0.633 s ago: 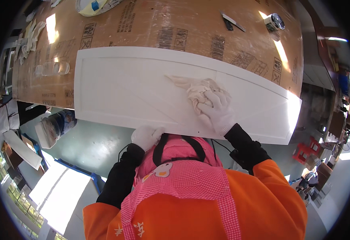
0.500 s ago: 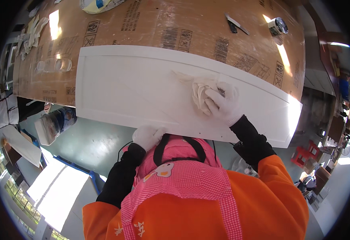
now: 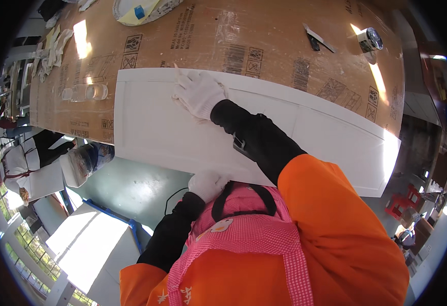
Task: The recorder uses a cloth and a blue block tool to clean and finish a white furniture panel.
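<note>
A long white panel point(image 3: 254, 137) with a raised border lies across the cardboard-covered table in front of me. My right hand point(image 3: 200, 94), in a white glove, presses on the panel near its far left edge. Under its curled fingers is a cream cloth point(image 3: 201, 121), mostly hidden by the glove. At the panel's near edge, close to my pink apron, my gloved left hand point(image 3: 209, 184) has its fingers closed on the rim; the fingertips are partly hidden.
On the brown cardboard point(image 3: 208, 41) lie a scraper-like blade point(image 3: 320, 41), a small can point(image 3: 370, 40), clear containers point(image 3: 85, 92) and a round tray point(image 3: 157, 15) holding a blue block. Cloth scraps point(image 3: 55, 48) lie at the left edge. Another person point(image 3: 19, 163) is at far left.
My right hand has swept the cloth leftward and away from me, from the panel's right half to its far left border. My left hand stays at the near edge. My view has shifted slightly.
</note>
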